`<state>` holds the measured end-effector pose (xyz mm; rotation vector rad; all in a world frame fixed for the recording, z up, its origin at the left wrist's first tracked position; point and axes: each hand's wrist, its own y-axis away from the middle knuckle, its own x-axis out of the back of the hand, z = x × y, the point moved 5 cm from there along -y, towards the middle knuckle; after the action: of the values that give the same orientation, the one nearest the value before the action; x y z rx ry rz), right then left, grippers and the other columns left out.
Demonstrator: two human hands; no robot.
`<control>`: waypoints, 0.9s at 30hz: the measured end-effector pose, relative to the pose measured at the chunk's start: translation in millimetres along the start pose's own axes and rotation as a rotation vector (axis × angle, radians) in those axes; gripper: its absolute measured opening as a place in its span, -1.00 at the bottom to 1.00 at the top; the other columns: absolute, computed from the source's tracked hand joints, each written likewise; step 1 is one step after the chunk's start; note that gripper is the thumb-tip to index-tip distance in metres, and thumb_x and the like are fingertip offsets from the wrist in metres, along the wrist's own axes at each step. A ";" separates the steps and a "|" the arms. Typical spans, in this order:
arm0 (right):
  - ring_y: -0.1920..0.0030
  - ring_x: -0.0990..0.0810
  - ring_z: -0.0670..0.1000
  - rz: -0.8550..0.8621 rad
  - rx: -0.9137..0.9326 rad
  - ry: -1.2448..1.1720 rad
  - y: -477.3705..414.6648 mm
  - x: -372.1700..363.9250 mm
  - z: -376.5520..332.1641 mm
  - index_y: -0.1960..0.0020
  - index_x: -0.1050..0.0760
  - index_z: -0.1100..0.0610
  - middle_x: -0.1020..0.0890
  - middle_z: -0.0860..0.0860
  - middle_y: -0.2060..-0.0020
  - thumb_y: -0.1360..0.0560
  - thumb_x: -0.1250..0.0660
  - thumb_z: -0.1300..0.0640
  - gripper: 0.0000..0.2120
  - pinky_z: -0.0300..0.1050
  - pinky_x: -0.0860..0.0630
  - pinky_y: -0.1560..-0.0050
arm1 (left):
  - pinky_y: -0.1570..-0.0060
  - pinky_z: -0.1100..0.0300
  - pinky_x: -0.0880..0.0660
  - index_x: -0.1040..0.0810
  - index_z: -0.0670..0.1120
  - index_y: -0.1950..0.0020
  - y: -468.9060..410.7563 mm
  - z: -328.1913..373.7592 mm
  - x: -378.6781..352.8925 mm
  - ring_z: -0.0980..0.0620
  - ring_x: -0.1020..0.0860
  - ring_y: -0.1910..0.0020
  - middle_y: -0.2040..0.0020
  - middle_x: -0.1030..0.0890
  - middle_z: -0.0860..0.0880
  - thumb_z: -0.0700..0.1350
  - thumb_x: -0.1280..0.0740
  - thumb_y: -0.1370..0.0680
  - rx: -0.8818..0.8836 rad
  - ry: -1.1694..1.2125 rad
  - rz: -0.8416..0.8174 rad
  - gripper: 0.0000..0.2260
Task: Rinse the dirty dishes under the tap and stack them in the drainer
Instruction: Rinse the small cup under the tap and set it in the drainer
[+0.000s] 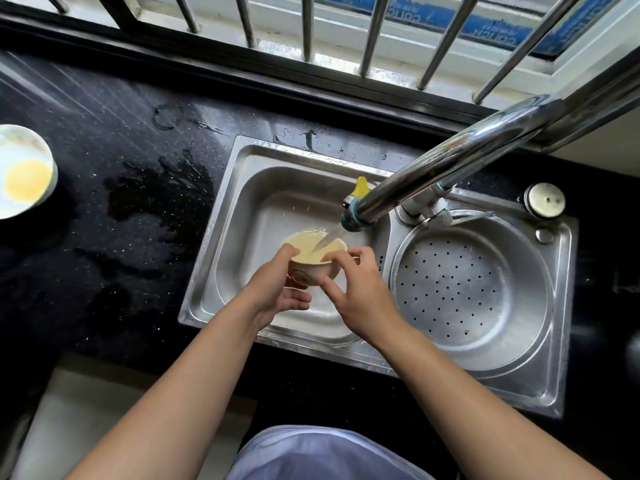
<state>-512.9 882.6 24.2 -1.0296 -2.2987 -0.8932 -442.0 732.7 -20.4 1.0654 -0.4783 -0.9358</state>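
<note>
A small cream bowl (311,252) with a brown pattern on its side is held over the left sink basin (242,209), under the running tap (450,171). Water streams from the spout into the bowl, which holds yellowish liquid. My left hand (277,289) cups the bowl from the left and below, thumb on the rim. My right hand (356,289) grips its right side, fingers over the rim. A second bowl (24,171) with yellow residue stands on the counter at the far left. The round perforated drainer (467,289) sits in the right basin with nothing in it.
The black speckled counter (114,150) is wet with puddles left of the sink. A barred window (311,29) runs along the back. A round metal cap (544,200) sits at the sink's back right corner. The long tap arm crosses above the drainer.
</note>
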 end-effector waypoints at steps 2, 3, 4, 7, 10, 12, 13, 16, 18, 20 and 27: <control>-0.24 -0.42 -0.09 0.015 0.052 0.012 -1.5 2.0 -7.0 -0.20 -0.46 -0.16 -0.33 -0.09 -0.25 -0.54 -0.36 -0.08 -0.75 -0.16 -0.37 -0.05 | 0.34 0.08 -0.63 -0.56 -0.24 -0.13 -3.1 -11.0 -2.6 -0.13 -0.61 0.41 0.26 -0.66 -0.19 -0.10 -0.21 -0.55 0.057 0.178 -0.074 -0.72; -0.30 -0.40 -0.08 0.012 0.074 0.004 -1.8 2.0 -10.0 -0.20 -0.47 -0.14 -0.33 -0.09 -0.29 -0.53 -0.37 -0.04 -0.75 -0.17 -0.35 -0.08 | 0.27 0.03 -0.66 -0.56 -0.26 -0.19 -3.8 -15.8 -4.2 -0.15 -0.65 0.33 0.20 -0.68 -0.21 -0.19 -0.18 -0.52 0.082 0.259 -0.105 -0.68; -0.35 -0.38 -0.07 0.004 0.094 -0.005 -1.4 1.8 -13.0 -0.19 -0.49 -0.12 -0.33 -0.11 -0.33 -0.52 -0.37 0.01 -0.75 -0.19 -0.33 -0.12 | 0.19 -0.02 -0.69 -0.54 -0.29 -0.26 -4.9 -20.4 -5.5 -0.17 -0.70 0.21 0.09 -0.71 -0.25 -0.28 -0.14 -0.48 0.103 0.343 -0.133 -0.61; -0.39 -0.35 -0.12 -0.008 0.098 -0.057 -0.5 1.2 -17.1 -0.19 -0.52 -0.06 -0.35 -0.13 -0.38 -0.48 -0.35 0.14 -0.70 -0.22 -0.32 -0.20 | 0.07 -0.10 -0.69 -0.49 -0.30 -0.38 -7.8 -30.7 -8.9 -0.23 -0.73 -0.04 -0.20 -0.68 -0.33 -0.42 -0.09 -0.40 0.129 0.519 -0.190 -0.45; -0.41 -0.37 -0.12 -0.008 0.032 -0.129 0.8 -1.3 -9.7 -0.29 -0.49 0.02 -0.41 -0.10 -0.42 -0.47 -0.30 0.21 -0.60 -0.16 -0.37 -0.35 | 0.07 -0.15 -0.69 -0.48 -0.16 -0.37 -10.1 -31.0 -1.7 -0.31 -0.67 -0.12 -0.29 -0.59 -0.33 -0.46 -0.13 -0.40 -0.008 0.388 -0.034 -0.44; -0.42 -0.40 -0.08 -0.071 -0.070 -0.200 1.9 -5.5 1.0 -0.38 -0.44 0.02 -0.45 -0.07 -0.43 -0.47 -0.30 0.19 -0.52 -0.03 -0.41 -0.41 | 0.16 -0.11 -0.71 -0.43 -0.12 -0.29 -6.1 -22.8 5.0 -0.26 -0.65 -0.04 -0.27 -0.52 -0.27 -0.41 -0.17 -0.45 -0.131 0.114 0.117 -0.56; -0.42 -0.43 -0.07 -0.099 -0.129 -0.263 2.2 -6.9 7.5 -0.42 -0.41 0.02 -0.48 -0.06 -0.41 -0.47 -0.30 0.19 -0.49 0.01 -0.43 -0.40 | 0.21 -0.08 -0.72 -0.40 -0.10 -0.25 -2.5 -16.6 7.2 -0.22 -0.68 0.05 -0.25 -0.52 -0.24 -0.36 -0.18 -0.49 -0.180 -0.060 0.178 -0.64; -0.37 -0.51 0.01 0.023 -0.346 -0.503 -3.4 8.8 36.0 -0.49 -0.36 0.13 -0.50 -0.01 -0.33 -0.54 -0.31 0.29 -0.47 0.06 -0.48 -0.36 | 0.08 -0.09 -0.66 -0.35 -0.08 -0.23 10.8 4.5 6.4 -0.24 -0.66 0.01 -0.23 -0.54 -0.21 -0.25 -0.19 -0.55 -0.379 -0.625 0.316 -0.73; -0.20 -0.57 0.01 0.192 -0.531 -0.686 -8.1 37.0 61.9 -0.50 -0.33 0.25 -0.54 0.06 -0.18 -0.56 -0.26 0.34 -0.50 -0.03 -0.58 -0.14 | -0.08 -0.12 -0.51 -0.33 -0.13 -0.37 18.5 14.3 -0.4 -0.33 -0.54 -0.14 -0.31 -0.49 -0.23 -0.26 -0.20 -0.55 -0.540 -0.873 0.379 -0.63; 0.10 -0.61 -0.06 0.312 -0.606 -0.851 -12.5 72.3 81.4 -0.45 -0.33 0.35 -0.53 0.08 0.06 -0.57 -0.20 0.37 -0.56 -0.17 -0.60 0.13 | -0.08 -0.18 -0.47 -0.28 -0.11 -0.49 24.9 23.4 -8.2 -0.38 -0.52 -0.11 -0.32 -0.45 -0.23 -0.30 -0.20 -0.55 -0.656 -1.024 0.427 -0.50; -0.09 -0.55 0.05 0.467 -0.647 -1.000 -43.9 141.0 108.2 0.04 -0.46 0.14 -0.51 0.06 0.10 -0.47 -0.27 0.28 -0.90 -0.01 -0.57 -0.18 | 0.35 -0.09 -0.45 -0.38 -0.02 -0.50 30.9 47.1 -26.9 -0.34 -0.61 0.28 -0.18 -0.47 -0.20 -0.32 -0.29 -0.52 -0.906 -1.450 0.507 -0.45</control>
<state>-649.0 1005.1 23.5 -2.6456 -2.2529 -1.0804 -478.4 735.6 30.2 -0.6993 -1.2460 -1.1490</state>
